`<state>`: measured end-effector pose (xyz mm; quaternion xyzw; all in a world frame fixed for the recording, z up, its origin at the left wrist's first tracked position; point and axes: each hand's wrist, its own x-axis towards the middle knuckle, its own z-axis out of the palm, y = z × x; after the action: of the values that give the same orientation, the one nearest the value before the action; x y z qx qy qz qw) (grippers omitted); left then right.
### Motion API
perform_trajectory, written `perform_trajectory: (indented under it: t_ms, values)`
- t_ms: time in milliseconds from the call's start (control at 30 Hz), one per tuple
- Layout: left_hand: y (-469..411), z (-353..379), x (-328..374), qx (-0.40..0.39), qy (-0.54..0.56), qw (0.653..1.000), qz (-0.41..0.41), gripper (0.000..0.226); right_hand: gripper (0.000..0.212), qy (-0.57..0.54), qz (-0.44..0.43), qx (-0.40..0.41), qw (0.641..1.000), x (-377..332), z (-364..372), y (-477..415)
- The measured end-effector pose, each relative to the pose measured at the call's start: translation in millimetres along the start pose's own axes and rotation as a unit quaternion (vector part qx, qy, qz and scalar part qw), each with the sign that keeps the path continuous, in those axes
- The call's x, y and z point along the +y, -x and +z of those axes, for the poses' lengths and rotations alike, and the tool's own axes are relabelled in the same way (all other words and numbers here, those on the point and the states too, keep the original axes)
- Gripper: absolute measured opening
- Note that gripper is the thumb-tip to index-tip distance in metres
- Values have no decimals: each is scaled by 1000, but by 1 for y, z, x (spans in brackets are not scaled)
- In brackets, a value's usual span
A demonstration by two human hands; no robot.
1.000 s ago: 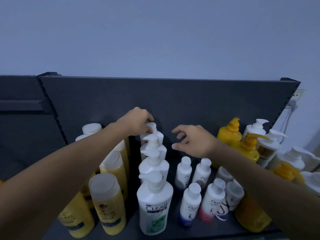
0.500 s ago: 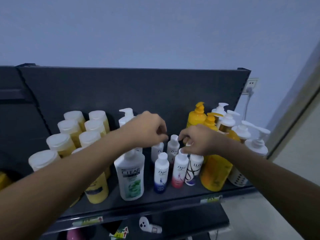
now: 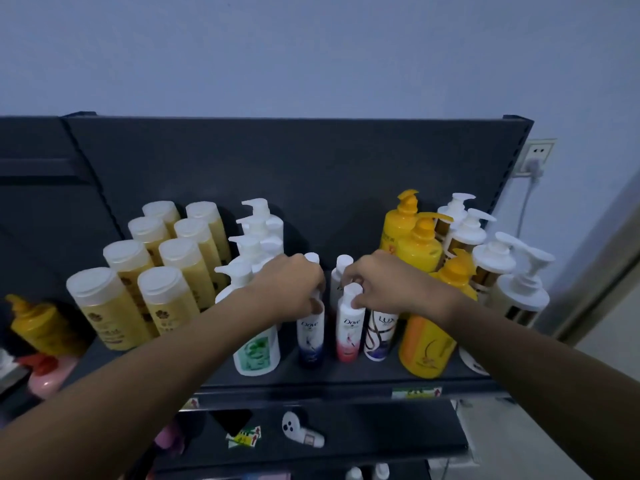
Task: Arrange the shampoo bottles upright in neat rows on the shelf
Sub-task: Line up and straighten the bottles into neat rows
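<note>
Pale blue wall (image 3: pixel 311 46) above a dark back panel (image 3: pixel 311 168); the shelf (image 3: pixel 346 386) runs across mid-frame.

Task judged well advanced: yellow flat-cap bottles (image 3: pixel 166 271) at centre left stand upright in two files; white pump bottles (image 3: pixel 256 237) form one file beside them; yellow pump bottles (image 3: pixel 420 244) and white-and-gold pump bottles (image 3: pixel 485 258) at right stand upright but bunch loosely.

Work in hand is the small bottles at centre: left hand (image 3: pixel 291 289) curls its fingers over the top of the blue Dove bottle (image 3: pixel 310 337); right hand (image 3: pixel 388 285) pinches the cap of the pink Dove bottle (image 3: pixel 348 334); Lux bottle (image 3: pixel 379 332) stands just beside, under the right wrist. Small white caps (image 3: pixel 343 263) show behind both hands; their alignment is hidden.

Remaining, by judgement: squaring the small rows and tidying the right group.

Room: bare deck lies behind the small bottles, towards the panel; front bottles stand near the shelf lip; neighbours flank closely, so sideways travel is tight.
</note>
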<state>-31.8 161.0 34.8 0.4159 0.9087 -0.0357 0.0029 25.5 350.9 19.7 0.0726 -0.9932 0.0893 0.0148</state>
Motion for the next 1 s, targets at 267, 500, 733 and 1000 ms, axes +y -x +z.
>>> perform_trajectory:
  t_ms: [267, 500, 733, 1000]
  values:
    - [-6, 5, 3, -15, 4, 1000, -22, 38, 38, -35, 2, 2, 999, 5, 2, -3]
    - [-7, 4, 0, -28, 4, 999, -17, 45, 38, -37, -4, 7, 999, 3, -1, -4]
    - [-22, -12, -16, 43, 89, 994, -41, 30, 36, -68, -1, -32, 997, 4, -19, -7]
    - [-66, -23, -37, 52, 60, 996, -48, 32, 39, -43, 58, 29, 997, 18, -35, -49]
